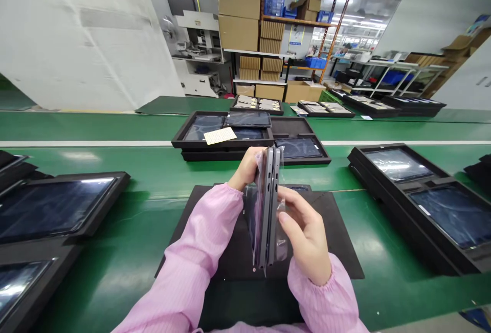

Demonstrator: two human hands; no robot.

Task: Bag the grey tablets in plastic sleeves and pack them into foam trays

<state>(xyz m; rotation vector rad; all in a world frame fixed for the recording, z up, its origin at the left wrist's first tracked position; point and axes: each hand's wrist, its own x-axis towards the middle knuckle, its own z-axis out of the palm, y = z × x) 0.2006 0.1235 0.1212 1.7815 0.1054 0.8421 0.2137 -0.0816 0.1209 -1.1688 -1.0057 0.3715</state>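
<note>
A grey tablet [267,205] in a clear plastic bag stands on edge in front of me, its thin side with ports facing the camera. My left hand [247,168] grips its far upper edge from the left. My right hand [307,233] holds its right side, fingers curled against the bag. Both arms wear pink sleeves. Below the tablet lies a black foam mat [337,230] on the green bench.
Black foam trays with bagged tablets sit at the left [57,207], the right [422,195] and ahead [230,136], where a tan sheet [220,135] lies on one. Beyond the green conveyor [95,126] stand shelves of cardboard boxes [238,10] and a machine.
</note>
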